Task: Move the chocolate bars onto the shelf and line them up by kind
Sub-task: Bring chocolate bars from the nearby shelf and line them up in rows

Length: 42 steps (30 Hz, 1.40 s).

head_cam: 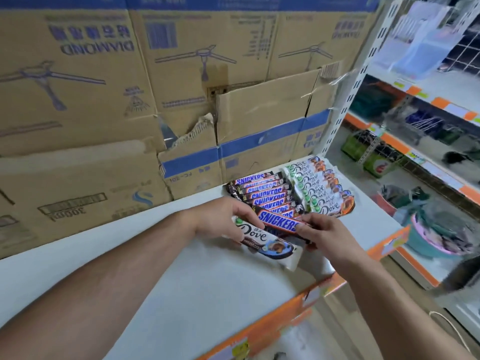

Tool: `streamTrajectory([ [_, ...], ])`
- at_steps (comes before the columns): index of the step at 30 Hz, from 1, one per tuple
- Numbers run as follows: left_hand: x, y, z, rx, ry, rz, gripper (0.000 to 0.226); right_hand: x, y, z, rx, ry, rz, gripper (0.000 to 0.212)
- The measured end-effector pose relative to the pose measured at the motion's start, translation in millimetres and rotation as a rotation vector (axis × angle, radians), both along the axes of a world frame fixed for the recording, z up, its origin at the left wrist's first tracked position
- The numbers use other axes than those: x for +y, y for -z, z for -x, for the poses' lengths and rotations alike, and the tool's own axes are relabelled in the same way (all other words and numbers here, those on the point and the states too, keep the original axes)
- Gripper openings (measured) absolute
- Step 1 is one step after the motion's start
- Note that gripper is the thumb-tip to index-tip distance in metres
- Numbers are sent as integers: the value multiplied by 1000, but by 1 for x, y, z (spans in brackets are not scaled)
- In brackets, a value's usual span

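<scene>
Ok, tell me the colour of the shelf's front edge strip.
The edge strip is orange, clearest in head view.

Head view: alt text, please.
The left hand and right hand hold a Snickers bar over a white shelf; the left also touches a Dove bar. Behind lie a Snickers row and, right of it, a Dove row, against cardboard boxes.

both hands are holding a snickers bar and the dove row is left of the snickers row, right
Not quite. In the head view the Dove row sits right of the Snickers row, not left. The left hand and right hand do hold a Snickers bar.
</scene>
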<state>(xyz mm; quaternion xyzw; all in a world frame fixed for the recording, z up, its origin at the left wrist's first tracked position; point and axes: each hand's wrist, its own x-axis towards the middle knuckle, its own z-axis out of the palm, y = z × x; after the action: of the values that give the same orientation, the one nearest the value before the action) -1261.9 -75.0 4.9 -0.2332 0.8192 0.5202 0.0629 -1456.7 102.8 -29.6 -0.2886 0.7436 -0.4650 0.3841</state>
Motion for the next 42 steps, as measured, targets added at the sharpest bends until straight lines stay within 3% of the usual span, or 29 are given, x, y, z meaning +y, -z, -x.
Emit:
streamTrajectory([
  [10,56,6,-3,-20,-307,-69,47,-5,0,48,-50,-398,-13,6],
  [22,146,8,-14,92,-788,-167,45,-1,0,62,33,-618,7,19],
  [29,161,14,-21,119,-863,-172,44,-11,7,55,297,-525,-14,5],
  [37,162,15,-29,174,-861,-204,42,1,8,35,698,-346,5,24],
  [42,157,22,-25,198,-795,-186,48,17,10,33,773,-269,57,24],
])
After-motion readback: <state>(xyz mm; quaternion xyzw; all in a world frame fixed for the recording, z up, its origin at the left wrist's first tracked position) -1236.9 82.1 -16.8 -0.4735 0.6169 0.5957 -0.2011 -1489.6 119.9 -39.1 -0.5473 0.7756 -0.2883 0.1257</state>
